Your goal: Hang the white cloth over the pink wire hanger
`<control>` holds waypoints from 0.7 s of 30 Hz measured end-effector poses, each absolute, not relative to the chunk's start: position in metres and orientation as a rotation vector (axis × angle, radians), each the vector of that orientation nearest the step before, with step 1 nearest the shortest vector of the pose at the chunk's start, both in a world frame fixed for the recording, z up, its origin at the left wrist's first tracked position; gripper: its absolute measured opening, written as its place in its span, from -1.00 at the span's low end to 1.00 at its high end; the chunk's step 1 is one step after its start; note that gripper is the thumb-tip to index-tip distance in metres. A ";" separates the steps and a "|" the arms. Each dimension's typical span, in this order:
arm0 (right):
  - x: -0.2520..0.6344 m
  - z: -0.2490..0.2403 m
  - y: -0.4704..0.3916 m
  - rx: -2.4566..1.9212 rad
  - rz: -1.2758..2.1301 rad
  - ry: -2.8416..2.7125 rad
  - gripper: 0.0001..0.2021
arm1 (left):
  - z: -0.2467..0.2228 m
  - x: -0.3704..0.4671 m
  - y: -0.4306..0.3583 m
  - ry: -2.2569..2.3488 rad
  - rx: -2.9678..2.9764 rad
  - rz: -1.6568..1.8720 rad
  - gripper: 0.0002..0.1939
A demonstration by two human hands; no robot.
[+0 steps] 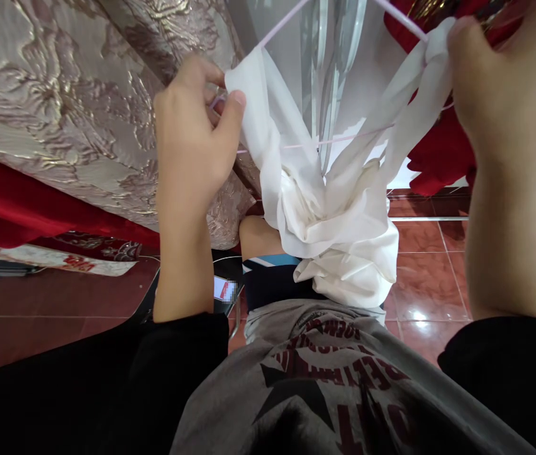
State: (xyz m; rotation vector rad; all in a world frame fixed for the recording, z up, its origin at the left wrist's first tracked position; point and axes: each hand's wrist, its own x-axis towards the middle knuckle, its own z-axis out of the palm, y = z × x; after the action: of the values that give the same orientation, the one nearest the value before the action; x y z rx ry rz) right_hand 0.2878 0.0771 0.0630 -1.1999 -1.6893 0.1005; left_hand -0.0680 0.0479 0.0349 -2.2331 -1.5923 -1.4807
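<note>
A white garment (339,227) hangs on a thin pale-pink hanger (287,21), its neckline sagging open and its lower part bunched over my lap. My left hand (192,120) pinches the garment's edge at the hanger's left end, thumb in front. At the right end my right hand (500,82) is closed on the gathered white strap or shoulder, with its fingers partly out of view. The hanger's lower bar (353,137) runs across behind the cloth. I cannot tell whether either hand also grips the hanger.
Shiny embossed pink fabric (59,95) hangs on the left above red cloth (35,202). Red garments (443,151) hang at the right. White metal bars (332,76) stand ahead. A black seat with a phone-like object (223,287) is beside my leg, over red floor tiles (420,284).
</note>
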 end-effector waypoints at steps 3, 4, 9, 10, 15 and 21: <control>0.253 0.050 0.053 -1.019 -0.255 -1.701 -0.69 | 0.026 -0.071 0.052 -1.562 -2.261 -1.542 -0.73; 0.241 0.043 0.050 -0.955 -0.188 -1.781 -0.69 | 0.021 -0.070 0.052 -1.562 -2.260 -1.568 -0.71; 0.197 -0.017 0.055 -1.076 0.260 -2.092 -0.68 | -0.016 -0.048 0.034 -1.431 -2.073 -1.877 -0.59; 0.193 -0.030 0.056 -1.102 0.282 -2.053 -0.67 | -0.026 -0.042 0.029 -1.408 -1.984 -1.959 -0.54; 0.189 -0.056 0.044 -1.152 0.206 -1.784 -0.65 | -0.076 -0.019 0.016 -1.550 -1.729 -2.123 -0.48; 0.181 -0.045 0.026 -1.207 0.214 -1.830 -0.72 | -0.084 0.013 0.011 -1.634 -1.837 -2.124 -0.48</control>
State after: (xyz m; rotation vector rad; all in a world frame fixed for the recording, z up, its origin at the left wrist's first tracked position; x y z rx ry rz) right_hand 0.1811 0.0260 -0.0453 -1.2068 -1.8300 0.2138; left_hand 0.0130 0.0108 -0.0842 -1.8373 -1.6336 -2.1235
